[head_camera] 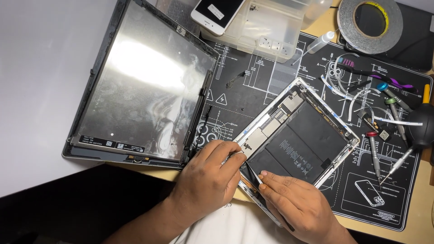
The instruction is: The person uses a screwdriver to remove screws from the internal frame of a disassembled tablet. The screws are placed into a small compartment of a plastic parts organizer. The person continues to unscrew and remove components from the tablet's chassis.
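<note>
On the black repair mat at the near edge of the table, an opened tablet housing lies tilted, its black battery cells and circuit boards exposed. Both hands work at its near corner. The left hand is curled, fingertips pressed on the housing's left edge, apparently pinching something small and pale; what it grips cannot be told. The right hand rests on the lower rim, its forefinger and thumb closed on a thin dark strip that runs along the battery's edge. To the left, the detached display panel lies face down, silvery back up, touching the mat. Behind the housing sit a clear plastic parts box with a white phone leaning on it and a roll of tape. Several screwdrivers and a black air blower lie on the right.
</note>
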